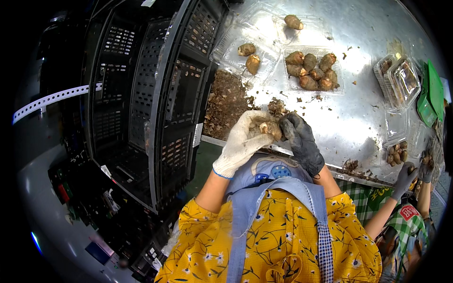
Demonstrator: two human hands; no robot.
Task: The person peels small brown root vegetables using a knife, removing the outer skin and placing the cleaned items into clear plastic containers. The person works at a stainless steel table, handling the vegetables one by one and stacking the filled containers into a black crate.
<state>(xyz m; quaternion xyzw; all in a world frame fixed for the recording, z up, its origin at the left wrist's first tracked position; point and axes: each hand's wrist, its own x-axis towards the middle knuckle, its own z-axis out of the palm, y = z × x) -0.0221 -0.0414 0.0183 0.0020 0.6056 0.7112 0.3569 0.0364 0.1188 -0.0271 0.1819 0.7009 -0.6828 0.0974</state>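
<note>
My left hand (245, 139), in a white knit glove, holds a small brown taro corm (271, 129) with its pale cut end showing. My right hand (300, 141) wears a dark grey glove; its bent fingers press on the corm's right side, and their tips are partly hidden. Both hands are just above the front edge of a metal table (318, 123). Beyond them, a clear plastic tray (339, 92) holds several taro corms (309, 63). Two more corms (252, 64) lie in an open clear container (226, 53) to its left, and a single corm (293, 22) rests farther back.
Tall black plastic crates (177, 106) stand left of the table. Brown peelings (226, 102) are heaped at its left corner. At right are stacked filled containers (400, 81), a green scale-like object (431, 93), and a co-worker's gloved hands (405, 177) near a small tray of corms (397, 154).
</note>
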